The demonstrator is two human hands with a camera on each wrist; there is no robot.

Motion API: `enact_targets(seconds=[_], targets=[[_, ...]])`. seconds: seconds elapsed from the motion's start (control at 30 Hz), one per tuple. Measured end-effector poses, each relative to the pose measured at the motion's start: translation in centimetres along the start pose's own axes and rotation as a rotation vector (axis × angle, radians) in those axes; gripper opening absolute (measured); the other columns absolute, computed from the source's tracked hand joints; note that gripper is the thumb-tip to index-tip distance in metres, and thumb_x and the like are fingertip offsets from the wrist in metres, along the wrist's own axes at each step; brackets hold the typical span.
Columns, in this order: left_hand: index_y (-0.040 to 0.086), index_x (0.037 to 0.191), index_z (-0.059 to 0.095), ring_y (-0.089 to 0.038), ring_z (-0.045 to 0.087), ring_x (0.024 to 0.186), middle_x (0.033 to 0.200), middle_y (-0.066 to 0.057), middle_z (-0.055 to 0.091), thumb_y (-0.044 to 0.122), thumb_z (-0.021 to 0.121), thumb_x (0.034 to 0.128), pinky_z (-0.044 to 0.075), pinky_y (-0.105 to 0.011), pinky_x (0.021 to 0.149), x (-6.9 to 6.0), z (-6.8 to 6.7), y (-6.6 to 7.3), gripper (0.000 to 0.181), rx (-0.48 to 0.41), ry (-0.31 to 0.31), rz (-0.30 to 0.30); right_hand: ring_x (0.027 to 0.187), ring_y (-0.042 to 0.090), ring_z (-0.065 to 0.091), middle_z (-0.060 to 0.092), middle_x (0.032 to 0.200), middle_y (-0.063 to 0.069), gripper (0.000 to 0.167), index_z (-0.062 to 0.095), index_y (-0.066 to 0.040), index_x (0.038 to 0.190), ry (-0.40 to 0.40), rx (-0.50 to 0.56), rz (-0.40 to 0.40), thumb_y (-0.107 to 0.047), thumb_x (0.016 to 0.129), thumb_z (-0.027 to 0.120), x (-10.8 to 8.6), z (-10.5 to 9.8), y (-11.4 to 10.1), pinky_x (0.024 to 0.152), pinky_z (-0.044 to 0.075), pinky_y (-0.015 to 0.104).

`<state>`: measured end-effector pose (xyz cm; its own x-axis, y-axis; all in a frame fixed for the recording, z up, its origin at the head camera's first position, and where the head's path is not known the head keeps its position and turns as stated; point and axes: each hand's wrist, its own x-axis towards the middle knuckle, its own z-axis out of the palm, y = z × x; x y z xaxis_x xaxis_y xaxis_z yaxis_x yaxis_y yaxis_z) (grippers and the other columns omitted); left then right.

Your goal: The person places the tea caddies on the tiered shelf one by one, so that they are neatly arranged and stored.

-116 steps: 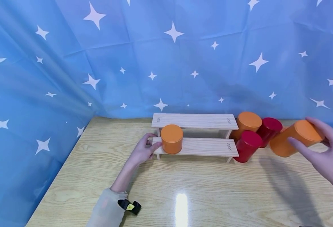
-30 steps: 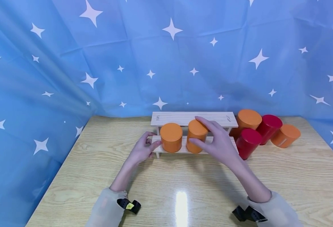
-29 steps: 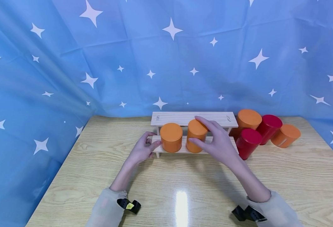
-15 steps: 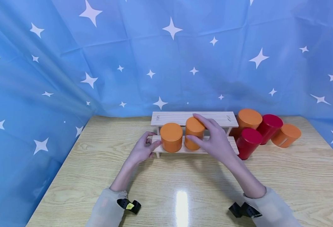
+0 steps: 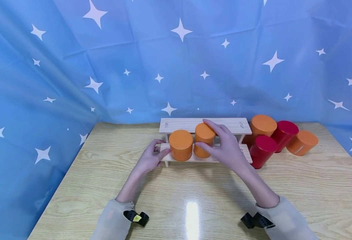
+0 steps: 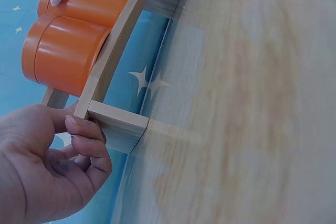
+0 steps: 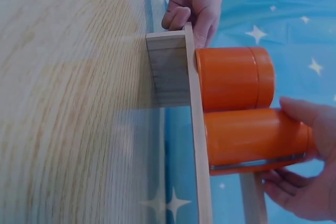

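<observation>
In the head view my left hand pinches the left end of the lower board of a two-tier wooden rack, its fingers curled at the edge. A wide orange canister stands upright on that board, just right of the hand. My right hand grips a narrower orange canister between thumb and fingers. This canister stands on the same board, very near the wide one. In the right wrist view, the narrower canister has its base against the board, with a dark slot along its side.
The upper board rises behind. Right of the rack, a large orange canister, two red canisters and a tilted orange canister cluster together on the wood-grain table. A blue star-patterned cloth hangs behind.
My right hand has brought the narrower orange canister from the far right onto the lower board, then shifted it slightly left and back, closer to the wide one. My left hand has stayed put.
</observation>
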<state>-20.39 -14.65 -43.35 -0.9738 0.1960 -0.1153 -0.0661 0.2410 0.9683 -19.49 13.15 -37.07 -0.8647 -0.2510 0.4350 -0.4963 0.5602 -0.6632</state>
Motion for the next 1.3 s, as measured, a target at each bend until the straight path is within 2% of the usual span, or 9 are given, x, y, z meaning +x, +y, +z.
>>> enact_targets(seconds=[0.3,0.53,0.73,0.87,1.1,1.2,1.3], targets=[[0.007,0.136,0.05,-0.014,0.044,0.05,0.075,-0.003,0.045,0.024,0.068,0.0989,0.037,-0.023,0.046,0.0,-0.1,0.0,0.044,-0.006,-0.004,-0.004,0.121,0.031,0.051,0.053,0.138,0.014,0.075,0.044,-0.02,0.153,-0.007,0.014,0.024,-0.029,0.088,0.081,-0.8,-0.5,0.2,0.091,0.05,0.058],[0.006,0.136,0.049,-0.014,0.044,0.05,0.075,-0.003,0.044,0.023,0.068,0.099,0.037,-0.023,0.046,-0.1,-0.1,0.1,0.045,-0.01,-0.004,-0.003,0.116,0.027,0.055,0.058,0.125,0.009,0.069,0.05,-0.019,0.149,0.04,0.008,0.018,-0.026,0.088,0.081,-1.5,-1.6,0.5,0.093,0.048,0.056],[0.006,0.137,0.049,-0.014,0.044,0.05,0.076,-0.003,0.046,0.023,0.068,0.0996,0.037,-0.023,0.046,-0.1,-0.2,0.1,0.045,-0.009,-0.012,-0.002,0.114,0.027,0.056,0.06,0.124,0.012,0.068,0.051,-0.018,0.148,0.079,-0.016,0.003,-0.02,0.087,0.082,-1.9,-2.8,0.7,0.093,0.048,0.053],[0.005,0.137,0.048,-0.013,0.045,0.05,0.077,-0.003,0.046,0.022,0.067,0.0996,0.037,-0.023,0.046,-0.1,-0.2,0.1,0.046,-0.002,-0.012,-0.002,0.114,0.025,0.056,0.062,0.123,0.013,0.068,0.052,-0.016,0.147,0.108,-0.044,-0.014,-0.017,0.086,0.082,-2.2,-3.8,0.9,0.09,0.047,0.044],[0.006,0.137,0.048,-0.014,0.045,0.05,0.076,-0.003,0.046,0.023,0.067,0.0997,0.037,-0.023,0.046,-0.1,-0.2,0.1,0.045,-0.001,-0.012,0.001,0.11,0.017,0.052,0.059,0.127,0.01,0.067,0.051,-0.022,0.149,0.112,-0.062,0.053,-0.022,0.088,0.08,-2.9,-5.8,1.1,0.075,0.043,0.025],[0.006,0.137,0.048,-0.014,0.045,0.05,0.076,-0.003,0.045,0.023,0.068,0.0996,0.037,-0.023,0.046,-0.1,-0.2,0.1,0.046,-0.001,-0.011,0.0,0.111,0.018,0.053,0.06,0.127,0.01,0.069,0.051,-0.023,0.149,0.127,-0.075,0.059,-0.02,0.087,0.081,-3.3,-6.5,1.4,0.078,0.042,0.021],[0.006,0.137,0.048,-0.014,0.044,0.05,0.076,-0.003,0.045,0.023,0.068,0.0996,0.037,-0.024,0.046,-0.1,-0.2,0.0,0.046,-0.003,-0.012,0.002,0.114,0.019,0.053,0.06,0.127,0.011,0.07,0.051,-0.022,0.149,0.148,-0.085,0.054,-0.018,0.086,0.082,-3.6,-7.1,1.9,0.088,0.038,0.016]])
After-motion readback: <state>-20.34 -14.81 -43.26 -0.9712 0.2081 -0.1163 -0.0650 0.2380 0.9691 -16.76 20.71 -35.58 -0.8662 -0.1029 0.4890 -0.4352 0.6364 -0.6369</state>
